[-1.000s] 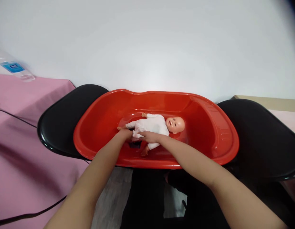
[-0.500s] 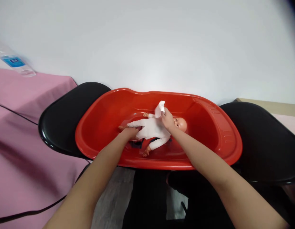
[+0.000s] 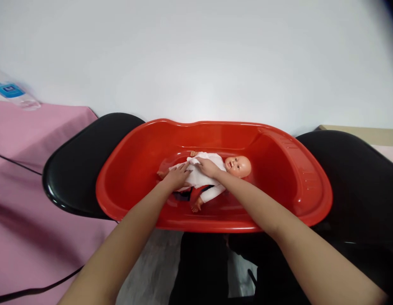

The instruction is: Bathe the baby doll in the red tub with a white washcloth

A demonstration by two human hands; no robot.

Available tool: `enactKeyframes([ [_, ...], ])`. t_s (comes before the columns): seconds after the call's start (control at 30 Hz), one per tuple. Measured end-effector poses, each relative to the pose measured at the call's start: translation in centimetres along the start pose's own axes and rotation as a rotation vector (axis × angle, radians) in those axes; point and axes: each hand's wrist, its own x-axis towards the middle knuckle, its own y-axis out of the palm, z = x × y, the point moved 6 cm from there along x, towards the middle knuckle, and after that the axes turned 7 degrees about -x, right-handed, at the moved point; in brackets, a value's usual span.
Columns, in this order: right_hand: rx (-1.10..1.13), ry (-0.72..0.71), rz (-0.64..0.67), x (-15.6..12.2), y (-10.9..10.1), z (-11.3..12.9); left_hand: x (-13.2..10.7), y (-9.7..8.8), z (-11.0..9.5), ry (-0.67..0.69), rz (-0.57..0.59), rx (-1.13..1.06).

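Note:
A baby doll (image 3: 213, 160) in a white outfit lies on its back in a red baby bathtub (image 3: 314, 199), its head to the right. My right hand (image 3: 207, 167) is closed on a small white cloth (image 3: 194, 161), low over the doll's belly. Beside it, my left hand (image 3: 177, 176) rests across the doll's legs and lower body, fingers stretched out toward the cloth. Most of the legs are hidden beneath the left hand. Dark and red straps (image 3: 194, 194) show under the doll's near side.
Two black chair seats (image 3: 78, 169) (image 3: 352, 186) flank the tub, under its ends. A pink-covered table (image 3: 37, 127) on the left carries a clear plastic bottle (image 3: 17, 93). A black cable (image 3: 40, 290) crosses the cover. A white wall (image 3: 196, 63) rises behind.
My right hand has brought the cloth from above the doll's chest down and left onto its belly. My left hand has shifted from around the leg onto the lower body, its fingers now extended.

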Motion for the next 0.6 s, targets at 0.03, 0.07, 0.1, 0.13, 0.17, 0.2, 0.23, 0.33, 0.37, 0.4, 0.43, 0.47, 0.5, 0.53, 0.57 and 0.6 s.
enactKeyframes([
  [0.03, 0.051, 0.046, -0.079, 0.1, -0.7, -0.8, 0.0, 0.0, 0.0, -0.006, 0.007, -0.005],
  [0.07, 0.09, 0.119, -0.179, 0.2, -1.6, -1.7, 0.0, 0.0, 0.0, -0.011, 0.012, -0.01],
  [0.1, 0.122, 0.196, -0.288, 0.1, -2.6, -2.7, 0.0, 0.0, -0.1, -0.014, 0.017, -0.016],
  [0.13, 0.144, 0.267, -0.39, 0.0, -3.7, -3.5, 0.0, 0.0, -0.1, -0.016, 0.022, -0.022],
  [0.17, 0.146, 0.323, -0.472, -0.2, -4.7, -4.1, 0.0, -0.1, -0.2, -0.019, 0.027, -0.027],
  [0.2, 0.118, 0.359, -0.517, -0.4, -5.5, -4.4, 0.0, -0.2, -0.3, -0.025, 0.03, -0.03],
  [0.23, 0.046, 0.369, -0.5, -0.5, -5.9, -4.4, -0.1, -0.2, -0.3, -0.029, 0.034, -0.031],
  [0.33, -0.25, 0.313, -0.216, -0.7, -5.1, -3.6, -0.1, -0.2, -0.3, -0.026, 0.043, -0.028],
  [0.37, -0.318, 0.301, -0.119, -1.0, -4.4, -3.4, -0.1, -0.1, -0.3, -0.02, 0.043, -0.028],
  [0.4, -0.359, 0.303, -0.048, -1.2, -3.6, -3.2, -0.1, 0.0, -0.2, -0.015, 0.045, -0.029],
  [0.43, -0.379, 0.31, -0.002, -1.4, -2.9, -3.0, 0.0, 0.1, -0.1, -0.013, 0.047, -0.029],
  [0.47, -0.386, 0.312, 0.027, -1.5, -2.3, -2.8, 0.0, 0.2, 0.0, -0.014, 0.05, -0.027],
  [0.5, -0.4, 0.302, 0.057, -1.4, -1.8, -2.6, 0.1, 0.3, 0.1, -0.018, 0.055, -0.023],
  [0.53, -0.402, 0.276, 0.08, -1.2, -1.3, -2.3, 0.1, 0.5, 0.2, -0.021, 0.061, -0.019],
  [0.57, -0.384, 0.238, 0.096, -0.9, -0.9, -1.9, 0.2, 0.6, 0.3, -0.022, 0.065, -0.013],
  [0.6, -0.344, 0.199, 0.097, -0.6, -0.7, -1.6, 0.2, 0.6, 0.4, -0.021, 0.066, -0.007],
])
